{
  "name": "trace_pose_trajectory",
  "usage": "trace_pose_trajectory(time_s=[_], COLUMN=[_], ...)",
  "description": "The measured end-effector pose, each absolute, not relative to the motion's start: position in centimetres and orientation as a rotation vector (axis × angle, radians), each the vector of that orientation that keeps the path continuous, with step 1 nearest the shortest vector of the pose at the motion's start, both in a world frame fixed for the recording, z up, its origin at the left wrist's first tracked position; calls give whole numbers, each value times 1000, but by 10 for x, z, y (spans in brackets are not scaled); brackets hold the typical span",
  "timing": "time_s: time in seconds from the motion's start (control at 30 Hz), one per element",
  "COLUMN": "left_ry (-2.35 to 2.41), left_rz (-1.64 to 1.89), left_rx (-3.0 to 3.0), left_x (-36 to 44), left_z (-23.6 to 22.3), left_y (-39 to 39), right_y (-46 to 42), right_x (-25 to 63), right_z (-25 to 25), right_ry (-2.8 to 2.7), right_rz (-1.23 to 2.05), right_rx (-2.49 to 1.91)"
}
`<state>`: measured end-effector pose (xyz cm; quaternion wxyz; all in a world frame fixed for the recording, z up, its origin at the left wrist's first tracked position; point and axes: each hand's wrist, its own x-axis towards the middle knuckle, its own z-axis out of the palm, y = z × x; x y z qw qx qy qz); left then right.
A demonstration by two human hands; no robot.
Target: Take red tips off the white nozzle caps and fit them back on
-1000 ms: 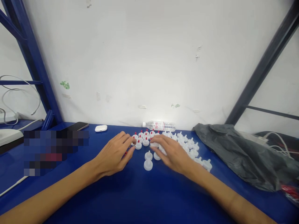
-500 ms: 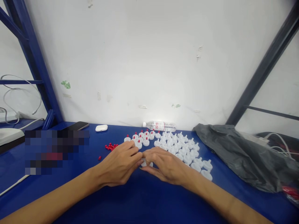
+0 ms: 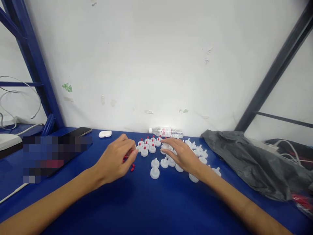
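Observation:
My left hand curls over a small pile of red caps on the blue table. Its fingers are bent around some of them, and the thumb points right; most of the pile is hidden. Over a group of white spouted lids hangs my right hand, thumb and forefinger apart, with a white lid showing between or behind them. Whether it touches that lid I cannot tell. Behind and between the hands stand several white lids with red caps on their spouts.
A clear water bottle lies along the wall. At left are a white earphone case, a phone and a blurred patch. Dark grey plastic sheeting covers the right side. Blue frame posts rise beside the wall.
My hands have parted from the white lid they held together. The left went left onto the red caps, which shifted right; the right moved over the lids, several of which now sit farther left.

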<state>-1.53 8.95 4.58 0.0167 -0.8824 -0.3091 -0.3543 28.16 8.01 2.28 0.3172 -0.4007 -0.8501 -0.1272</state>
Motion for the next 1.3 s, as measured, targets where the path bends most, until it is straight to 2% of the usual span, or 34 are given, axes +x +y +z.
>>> trace_pose_trajectory(time_s=[0.17, 0.47, 0.67, 0.83, 1.03, 1.17, 1.3], left_ry=[-974, -1010, -1107, -1072, -1054, -1069, -895], left_rz=[-785, -568, -716, -656, -751, -1040, -1384], left_rx=[-2945, -3031, -2871, -2788, -2800, -2860, -2932], left_x=[-1, -5, 2, 8, 9, 11, 14], left_z=[28, 21, 17, 15, 17, 26, 29], left_y=[90, 90, 99, 110, 110, 96, 80], right_y=[77, 72, 67, 63, 60, 54, 48], right_x=[273, 274, 269, 264, 260, 252, 244], right_z=[19, 28, 29, 28, 27, 26, 26], right_ry=[-2438, -2531, -2456, -2465, -2456, -2323, -2306], right_rz=[-285, -200, -271, -293, -321, -355, -369], right_rx=[-1075, -1114, -1030, -973, -968, -958, -889])
